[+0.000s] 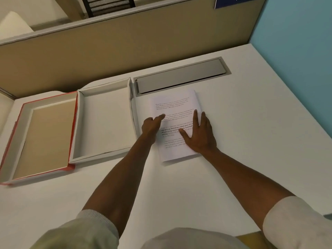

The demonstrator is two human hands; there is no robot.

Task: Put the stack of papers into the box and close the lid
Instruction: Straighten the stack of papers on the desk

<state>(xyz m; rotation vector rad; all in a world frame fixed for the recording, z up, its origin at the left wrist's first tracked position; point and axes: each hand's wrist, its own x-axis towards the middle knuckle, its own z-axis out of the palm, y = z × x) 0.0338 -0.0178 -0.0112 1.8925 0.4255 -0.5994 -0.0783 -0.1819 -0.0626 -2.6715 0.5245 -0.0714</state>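
Nearest the camera, two pale sleeves (93, 229) are seen pushed up, with both bare forearms stretched out over the white worktop (179, 191). One stack of papers (175, 105) is laid flat on the worktop, printed side up, with a few blocks of text visible but too blurry to be read.

The right hand (199, 135) is spread flat, palm down, on the stack's right half, its outer fingers reaching over the right edge. The left hand (151, 125) is placed at the stack's left edge with the index finger stretched out onto the sheet and the other fingers curled. Whether the edge is actually being pinched can't be told, so nothing looks properly gripped yet.

Just left of the papers, one box (106, 119) is sat open, pale inside, with its right wall almost against the stack. Its lid (45, 139) is folded out further left, red-edged with a tan inner panel, lying flat. So that wall is the one thing standing between papers and box.

Further back, one grey cable hatch (179, 78) is set into the worktop just behind the stack. Beyond it, a tan partition (125, 47) and a blue wall panel (296, 51) can be seen.
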